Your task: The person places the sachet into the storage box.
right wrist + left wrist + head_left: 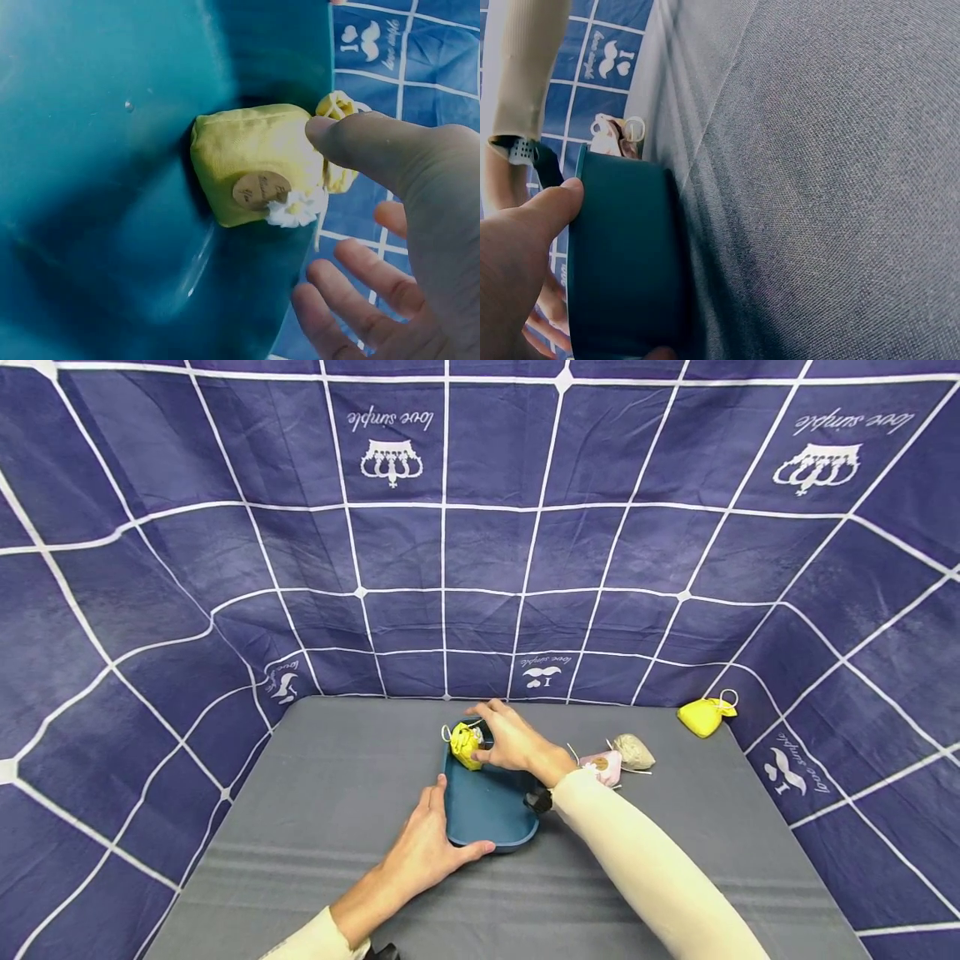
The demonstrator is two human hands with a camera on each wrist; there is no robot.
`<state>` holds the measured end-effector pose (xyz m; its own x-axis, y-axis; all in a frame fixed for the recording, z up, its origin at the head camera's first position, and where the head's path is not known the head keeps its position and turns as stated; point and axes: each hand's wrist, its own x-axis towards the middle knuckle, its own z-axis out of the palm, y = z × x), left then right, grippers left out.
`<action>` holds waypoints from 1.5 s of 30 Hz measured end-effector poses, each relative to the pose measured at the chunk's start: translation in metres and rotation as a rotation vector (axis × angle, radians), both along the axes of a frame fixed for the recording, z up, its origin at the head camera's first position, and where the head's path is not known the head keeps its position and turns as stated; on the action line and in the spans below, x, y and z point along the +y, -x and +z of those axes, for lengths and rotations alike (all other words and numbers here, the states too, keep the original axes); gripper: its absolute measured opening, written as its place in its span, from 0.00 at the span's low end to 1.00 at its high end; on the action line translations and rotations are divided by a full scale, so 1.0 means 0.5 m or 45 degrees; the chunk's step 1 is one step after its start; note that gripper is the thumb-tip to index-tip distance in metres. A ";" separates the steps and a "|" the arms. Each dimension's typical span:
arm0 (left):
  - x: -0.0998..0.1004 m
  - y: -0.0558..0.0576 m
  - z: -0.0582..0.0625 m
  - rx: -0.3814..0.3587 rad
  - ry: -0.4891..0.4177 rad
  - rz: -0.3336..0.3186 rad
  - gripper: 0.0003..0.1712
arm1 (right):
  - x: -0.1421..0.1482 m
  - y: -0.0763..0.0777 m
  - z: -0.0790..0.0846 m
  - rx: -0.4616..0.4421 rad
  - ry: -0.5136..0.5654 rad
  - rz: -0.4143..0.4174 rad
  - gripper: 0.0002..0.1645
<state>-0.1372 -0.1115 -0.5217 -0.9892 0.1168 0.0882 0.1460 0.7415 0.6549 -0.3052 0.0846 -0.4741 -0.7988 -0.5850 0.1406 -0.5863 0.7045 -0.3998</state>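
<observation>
A dark teal tray [491, 806] with raised walls stands on the table. My left hand [427, 839] grips its near left corner, thumb on the near rim and fingers along the left side; in the left wrist view the thumb lies over the rim of the tray [626, 247]. At the tray's far left end sits a yellow drawstring pouch [467, 745], which bears a round brown label and a white flower in the right wrist view. Over that end is my right hand [513, 739], its thumb at the neck of the pouch [251, 161] and its other fingers spread apart.
Right of the tray, a pink pouch [603, 767] and a beige pouch [634, 750] lie side by side. Another yellow pouch [705, 717] is at the far right corner. Blue gridded cloth [480, 552] walls the grey table [337, 777] at the back and sides.
</observation>
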 end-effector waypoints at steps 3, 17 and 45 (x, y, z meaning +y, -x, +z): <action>-0.001 -0.001 0.000 -0.010 0.000 0.005 0.82 | 0.012 -0.010 0.005 0.011 -0.002 -0.031 0.46; 0.001 -0.002 0.002 -0.020 -0.013 0.007 0.82 | 0.095 -0.052 0.011 0.020 0.040 -0.124 0.47; 0.001 -0.004 0.000 -0.006 0.005 0.013 0.82 | 0.255 -0.100 -0.062 0.007 0.195 -0.260 0.47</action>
